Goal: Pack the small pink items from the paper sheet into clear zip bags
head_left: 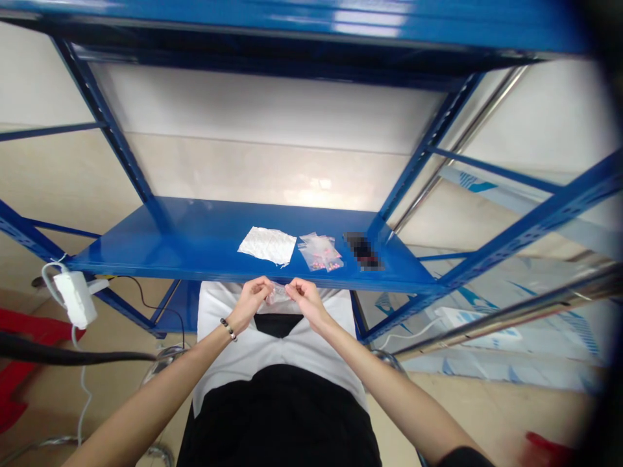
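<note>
Between my two hands, just in front of the shelf edge and above my lap, is a small clear plastic bag [279,294]. My left hand [254,299] pinches its left side, and my right hand [305,299] pinches its right side. Whatever the bag contains is too small to make out. Beyond my right hand, several clear zip bags [318,250] with small pink and yellow pieces lie overlapping on the shelf. A crumpled white sheet or pouch [267,246] rests to their left.
The blue metal shelf [195,240] has uprights at both sides and an upper shelf [292,26] overhead. A dark, blurred-out object [363,251] lies at the right. A white power strip [75,298] with a cable hangs off the left end.
</note>
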`<state>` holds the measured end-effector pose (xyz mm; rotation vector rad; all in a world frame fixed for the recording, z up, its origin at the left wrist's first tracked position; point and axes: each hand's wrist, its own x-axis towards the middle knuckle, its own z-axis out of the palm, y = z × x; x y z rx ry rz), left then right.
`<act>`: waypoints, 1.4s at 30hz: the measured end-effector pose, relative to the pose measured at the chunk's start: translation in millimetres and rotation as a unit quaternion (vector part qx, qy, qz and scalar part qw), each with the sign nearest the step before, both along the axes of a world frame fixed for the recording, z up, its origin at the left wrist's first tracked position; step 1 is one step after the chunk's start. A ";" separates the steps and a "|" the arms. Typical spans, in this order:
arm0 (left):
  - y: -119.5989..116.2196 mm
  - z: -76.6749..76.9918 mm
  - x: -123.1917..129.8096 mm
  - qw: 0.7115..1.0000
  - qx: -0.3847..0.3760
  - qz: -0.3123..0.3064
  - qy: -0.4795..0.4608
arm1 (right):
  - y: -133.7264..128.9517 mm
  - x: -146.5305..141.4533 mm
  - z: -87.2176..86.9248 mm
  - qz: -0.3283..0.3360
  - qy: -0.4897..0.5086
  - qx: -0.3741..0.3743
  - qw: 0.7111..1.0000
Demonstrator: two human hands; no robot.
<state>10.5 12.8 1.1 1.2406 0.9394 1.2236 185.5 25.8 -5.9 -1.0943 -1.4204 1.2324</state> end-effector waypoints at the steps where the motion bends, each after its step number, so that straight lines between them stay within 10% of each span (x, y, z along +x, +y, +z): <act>1: 1.0 -1.0 0.1 1.000 -0.005 -0.010 0.001 | 0.0 -1.1 0.0 0.008 -0.002 -0.008 1.000; 19: -3.6 2.6 3.7 0.996 0.025 -0.083 0.010 | -20.7 -14.0 14.8 0.035 0.055 0.013 0.998; 25: -5.1 2.9 -4.6 0.998 0.053 -0.019 0.027 | -19.6 -8.7 12.6 0.027 0.037 -0.001 0.999; 35: 17.1 5.2 -9.9 0.994 0.065 -0.030 0.088 | -0.8 3.4 23.5 -0.009 -0.107 0.167 0.980; 42: -8.7 11.9 -10.2 0.990 0.091 -0.025 0.108 | -30.2 -4.4 27.8 -0.044 -0.084 0.196 0.976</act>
